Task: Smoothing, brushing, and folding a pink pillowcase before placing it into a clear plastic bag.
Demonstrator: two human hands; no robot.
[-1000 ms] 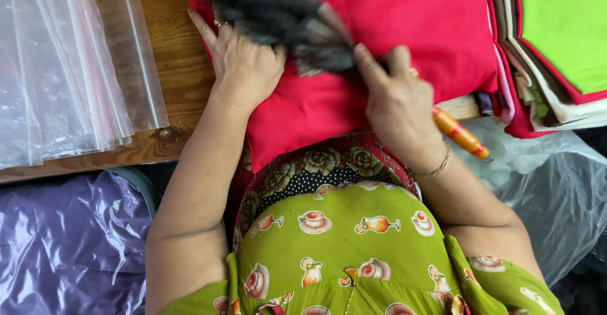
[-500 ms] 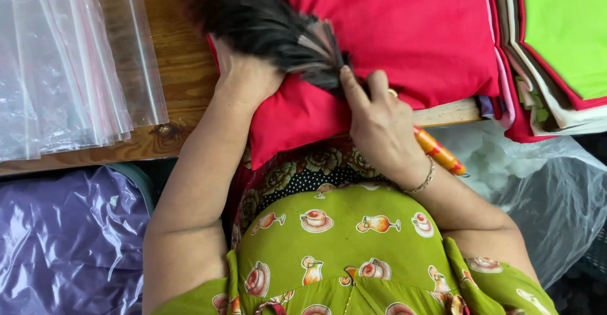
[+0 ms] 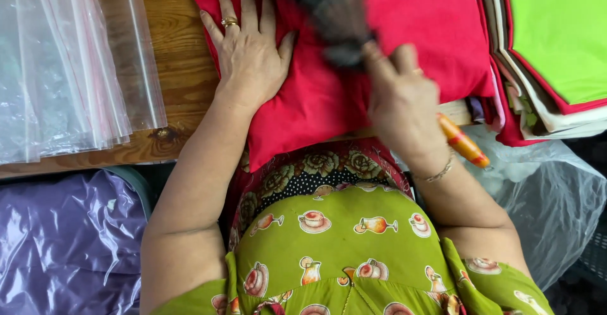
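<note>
- Pressing flat on the red cloth [image 3: 436, 30], the left hand [image 3: 250, 53] lies palm down with its fingers spread and pointing away from the body; a ring sits on one finger.
- The left forearm runs straight up from the lower left, elbow close to the torso, wrist in line with the hand.
- The right hand [image 3: 401, 103] is closed in a fist around the orange handle [image 3: 463, 141] of a brush, fingers wrapped tightly together; the handle's end sticks out below the wrist towards the right.
- The dark brush head [image 3: 329, 12] is blurred and lies over the red cloth, just beyond the right knuckles.
- A bracelet circles the right wrist, which is bent slightly inward.
- The red cloth lies on the wooden table [image 3: 171, 49], its near edge hanging over towards the person's body, between both hands.
- Clear plastic bags [image 3: 69, 68] lie to the left on the table; a stack of folded cloths [image 3: 556, 37], green on top, sits to the right.
</note>
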